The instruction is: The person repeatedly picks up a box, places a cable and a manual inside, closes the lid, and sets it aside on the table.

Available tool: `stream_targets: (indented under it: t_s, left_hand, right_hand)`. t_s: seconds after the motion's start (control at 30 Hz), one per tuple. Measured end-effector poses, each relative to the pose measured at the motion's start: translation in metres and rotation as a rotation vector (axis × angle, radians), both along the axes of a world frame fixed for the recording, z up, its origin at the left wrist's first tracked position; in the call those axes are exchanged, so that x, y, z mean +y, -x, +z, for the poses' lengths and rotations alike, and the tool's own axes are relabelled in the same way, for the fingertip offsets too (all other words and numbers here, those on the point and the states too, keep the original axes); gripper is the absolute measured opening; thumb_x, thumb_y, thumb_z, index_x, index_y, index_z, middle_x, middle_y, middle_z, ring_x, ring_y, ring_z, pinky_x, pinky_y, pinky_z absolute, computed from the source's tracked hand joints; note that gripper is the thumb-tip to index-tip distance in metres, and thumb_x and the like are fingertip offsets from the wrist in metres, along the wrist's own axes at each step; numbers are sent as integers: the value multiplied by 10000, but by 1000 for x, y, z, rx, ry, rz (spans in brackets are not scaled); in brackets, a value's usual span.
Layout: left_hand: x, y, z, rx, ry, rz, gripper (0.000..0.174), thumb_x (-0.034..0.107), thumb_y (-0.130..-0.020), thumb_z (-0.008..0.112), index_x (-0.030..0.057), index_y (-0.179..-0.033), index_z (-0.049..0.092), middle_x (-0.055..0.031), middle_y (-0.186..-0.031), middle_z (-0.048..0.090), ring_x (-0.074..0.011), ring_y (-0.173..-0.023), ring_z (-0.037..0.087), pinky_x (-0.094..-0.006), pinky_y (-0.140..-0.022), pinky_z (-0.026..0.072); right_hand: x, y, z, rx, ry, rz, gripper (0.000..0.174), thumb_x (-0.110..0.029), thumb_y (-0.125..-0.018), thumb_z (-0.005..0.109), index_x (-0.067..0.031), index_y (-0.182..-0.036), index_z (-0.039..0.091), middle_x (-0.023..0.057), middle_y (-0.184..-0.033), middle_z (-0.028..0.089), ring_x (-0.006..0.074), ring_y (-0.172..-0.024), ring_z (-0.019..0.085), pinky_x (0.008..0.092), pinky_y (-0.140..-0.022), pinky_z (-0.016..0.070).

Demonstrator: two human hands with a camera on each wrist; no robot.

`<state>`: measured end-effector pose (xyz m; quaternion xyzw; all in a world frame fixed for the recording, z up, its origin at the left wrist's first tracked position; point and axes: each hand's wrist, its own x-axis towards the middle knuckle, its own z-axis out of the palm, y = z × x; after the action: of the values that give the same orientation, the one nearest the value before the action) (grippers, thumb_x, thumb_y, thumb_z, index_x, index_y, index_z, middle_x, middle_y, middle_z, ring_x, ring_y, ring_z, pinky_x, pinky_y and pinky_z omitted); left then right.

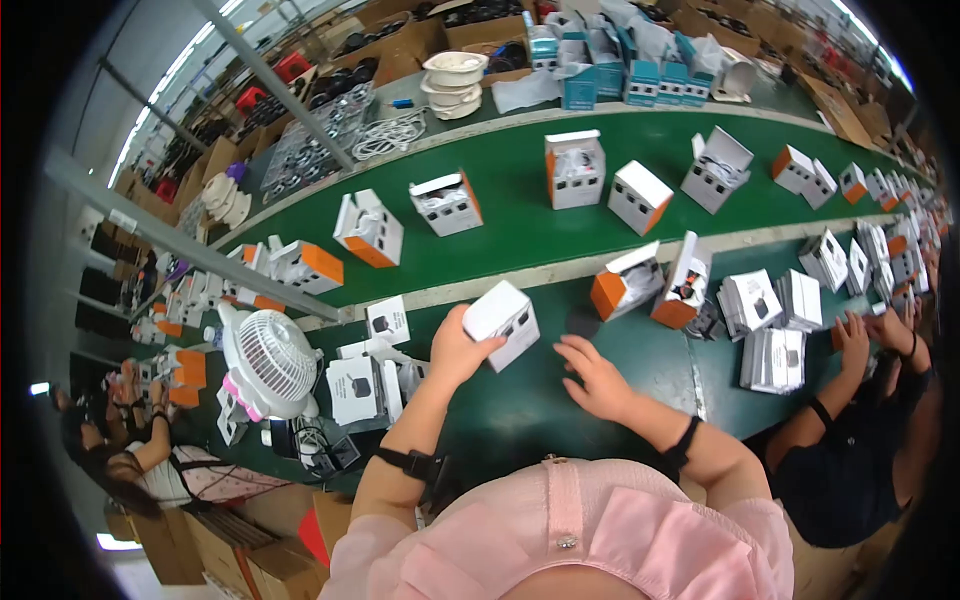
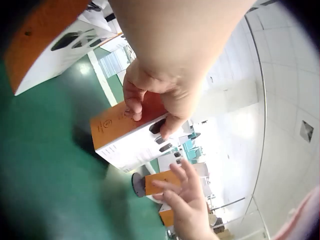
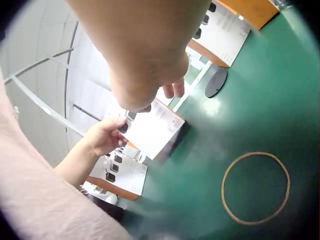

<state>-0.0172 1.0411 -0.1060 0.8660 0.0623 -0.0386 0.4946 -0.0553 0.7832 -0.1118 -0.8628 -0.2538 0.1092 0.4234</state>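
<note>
A closed white and orange box (image 1: pixel 505 325) is held over the green table by my left hand (image 1: pixel 458 348), fingers and thumb gripping its sides. The left wrist view shows the thumb of that hand (image 2: pixel 157 95) on the printed side of the box (image 2: pixel 132 142) and its fingers on the orange side. To the right of the box, my right hand (image 1: pixel 597 380) hangs with fingers spread and slightly bent, holding nothing. In the right wrist view, the right hand (image 3: pixel 150 82) overlaps the box (image 3: pixel 155 131); whether it touches is unclear.
Open boxes (image 1: pixel 627 280) stand ahead on the right, near a dark round disc (image 1: pixel 582 321). Stacked booklets (image 1: pixel 355 390) and a white fan (image 1: pixel 270 362) are on the left. More boxes (image 1: pixel 575 170) line the green belt. People work at both sides. A tan ring (image 3: pixel 255 188) lies on the table.
</note>
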Motion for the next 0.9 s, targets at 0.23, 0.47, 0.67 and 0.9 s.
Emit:
stream_targets:
  t_s: [0.23,0.47,0.67,0.9]
  left_hand:
    - [-13,-93,-13,-255,63,146,525,211,-612,799,21,-1037,556,-162,-1007,606,-308,-957,598,-382,-822,473]
    - [-50,-178,-29,-341,-9,162,547,202,-630,788,23,-1076,527,-162,-1070,603,-299,-993,599,-377,-815,475]
    - [-47,-194,-85,-517,-10,219,525,190,-674,774,-5,-1083,509,-166,-1076,561,-287,-934,604,-376,-804,482]
    - [64,-170,-88,-164,540,1100,673,260,-738,753,-63,-1223,415,-256,-1249,454,-317,-1130,505,-412,-894,437]
  right_hand:
    - [-24,31,-38,52,-25,-20,227,-25,-804,596,-45,-1028,631,133,-1043,601,284,-820,635,346,-726,516]
    - [-7,26,-69,167,-56,-35,183,-24,-810,595,-17,-985,651,135,-958,633,282,-769,627,338,-681,504]
    - [8,19,-88,182,-81,5,188,8,-816,600,-6,-996,651,119,-902,627,216,-757,612,296,-660,488]
    - [8,9,-93,219,-55,-3,166,-24,-811,590,-9,-963,652,144,-927,638,293,-769,632,345,-681,509]
